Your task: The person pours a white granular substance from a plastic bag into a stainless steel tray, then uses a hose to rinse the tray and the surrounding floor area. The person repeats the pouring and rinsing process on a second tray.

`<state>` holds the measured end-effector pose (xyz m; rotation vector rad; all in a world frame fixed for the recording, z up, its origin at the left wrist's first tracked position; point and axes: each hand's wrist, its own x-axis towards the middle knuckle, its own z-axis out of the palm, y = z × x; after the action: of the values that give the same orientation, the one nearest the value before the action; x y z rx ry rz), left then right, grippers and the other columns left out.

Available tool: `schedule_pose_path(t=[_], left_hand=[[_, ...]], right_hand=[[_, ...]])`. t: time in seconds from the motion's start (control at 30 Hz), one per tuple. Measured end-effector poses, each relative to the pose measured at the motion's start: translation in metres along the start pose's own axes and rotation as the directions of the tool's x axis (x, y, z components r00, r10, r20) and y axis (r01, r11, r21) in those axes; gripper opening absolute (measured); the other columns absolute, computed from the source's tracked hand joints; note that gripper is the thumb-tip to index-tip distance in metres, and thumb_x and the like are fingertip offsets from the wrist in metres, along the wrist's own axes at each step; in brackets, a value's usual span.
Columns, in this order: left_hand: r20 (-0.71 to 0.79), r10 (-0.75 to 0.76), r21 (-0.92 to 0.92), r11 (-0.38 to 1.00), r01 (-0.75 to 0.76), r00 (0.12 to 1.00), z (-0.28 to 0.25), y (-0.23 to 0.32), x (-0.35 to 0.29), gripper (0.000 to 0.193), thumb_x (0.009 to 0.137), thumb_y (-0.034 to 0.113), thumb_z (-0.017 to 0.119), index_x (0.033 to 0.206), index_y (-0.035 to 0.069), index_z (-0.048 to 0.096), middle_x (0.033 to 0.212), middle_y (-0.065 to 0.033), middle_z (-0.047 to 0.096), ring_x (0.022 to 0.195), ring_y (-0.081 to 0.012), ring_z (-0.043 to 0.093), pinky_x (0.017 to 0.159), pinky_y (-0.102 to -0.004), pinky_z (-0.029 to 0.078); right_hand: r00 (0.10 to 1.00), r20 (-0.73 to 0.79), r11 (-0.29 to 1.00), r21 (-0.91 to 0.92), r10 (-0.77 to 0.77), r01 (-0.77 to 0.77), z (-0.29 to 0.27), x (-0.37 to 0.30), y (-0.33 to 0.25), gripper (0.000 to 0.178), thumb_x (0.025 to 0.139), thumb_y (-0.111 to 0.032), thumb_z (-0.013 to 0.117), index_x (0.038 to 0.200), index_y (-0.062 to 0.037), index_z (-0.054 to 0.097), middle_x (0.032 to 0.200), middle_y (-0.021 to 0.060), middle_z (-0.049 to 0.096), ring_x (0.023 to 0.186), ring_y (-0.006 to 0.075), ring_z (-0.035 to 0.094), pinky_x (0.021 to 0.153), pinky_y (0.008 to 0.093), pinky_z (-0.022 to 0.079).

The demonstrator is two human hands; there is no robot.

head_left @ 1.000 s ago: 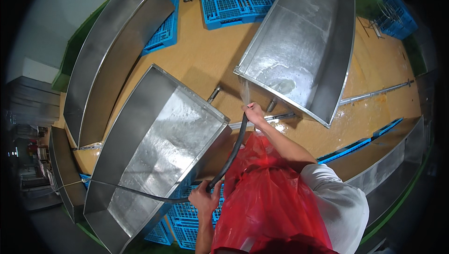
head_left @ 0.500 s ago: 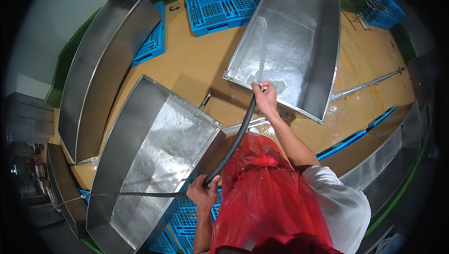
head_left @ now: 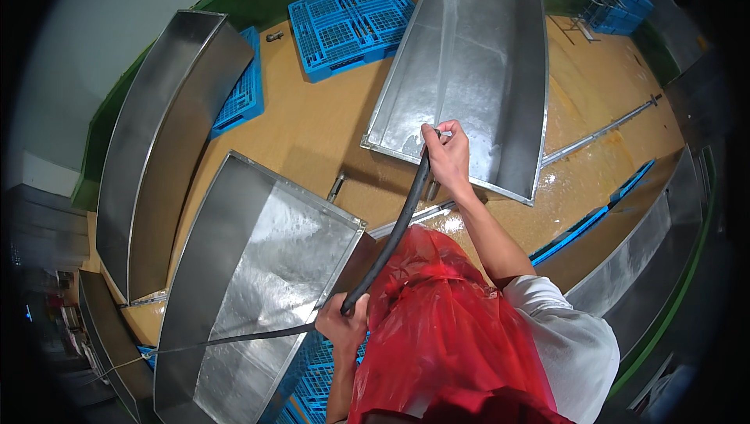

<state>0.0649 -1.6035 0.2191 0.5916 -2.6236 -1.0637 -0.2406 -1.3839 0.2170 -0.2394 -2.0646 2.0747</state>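
Note:
A black hose (head_left: 397, 233) runs between my two hands and trails away to the left over a metal tub. Near its end, my right hand (head_left: 448, 157) is closed round it, thumb and fingers at the mouth. Lower down, my left hand (head_left: 341, 322) grips the same hose beside the rim of the near metal tub (head_left: 262, 283). From the hose end a thin stream of water (head_left: 446, 57) shoots into the far metal tub (head_left: 469, 65), whose bottom is wet and shiny. My right hand is just in front of that tub's near edge.
Another long metal tub (head_left: 156, 143) rests on a blue pallet at the left. Blue pallets (head_left: 351, 22) lie by the green wall base. More tubs (head_left: 641, 244) line the right side. Metal pipes (head_left: 601, 133) cross the wet tan floor (head_left: 586, 182). A red apron (head_left: 453, 315) covers my front.
The view has shifted slightly, so the far tub sits a little higher and left. The water stream now reaches farther up the far tub. Both hands keep their hold on the hose.

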Motion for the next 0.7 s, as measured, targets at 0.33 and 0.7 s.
schedule_pose_path(t=[0.33,0.7], left_hand=[[0.128,-0.048,0.048,0.998,0.042,0.991,0.005,-0.006,0.012,0.036,0.081,0.029,0.086,0.066,0.009,0.061,0.053,-0.0084,0.054,0.046,-0.0287,0.054,0.048,-0.0418,0.04],[0.668,-0.074,0.166,0.985,-0.052,0.741,0.076,-0.052,0.039,0.053,0.089,0.061,0.073,0.072,0.011,0.066,0.062,-0.0141,0.065,0.065,-0.042,0.067,0.058,-0.0519,0.049]], right_hand=[[0.937,-0.048,0.939,0.036,0.345,-0.343,-0.016,-0.012,0.075,0.035,0.096,-0.022,0.075,0.11,-0.0024,0.05,0.074,0.003,0.06,0.063,0.0085,0.055,0.053,0.0277,0.04],[0.42,0.218,0.032,0.859,0.881,-0.512,-0.2,-0.107,0.246,0.038,0.11,-0.035,0.048,0.078,-0.0146,0.044,0.062,0.0017,0.046,0.056,0.0182,0.048,0.058,0.0374,0.048]])
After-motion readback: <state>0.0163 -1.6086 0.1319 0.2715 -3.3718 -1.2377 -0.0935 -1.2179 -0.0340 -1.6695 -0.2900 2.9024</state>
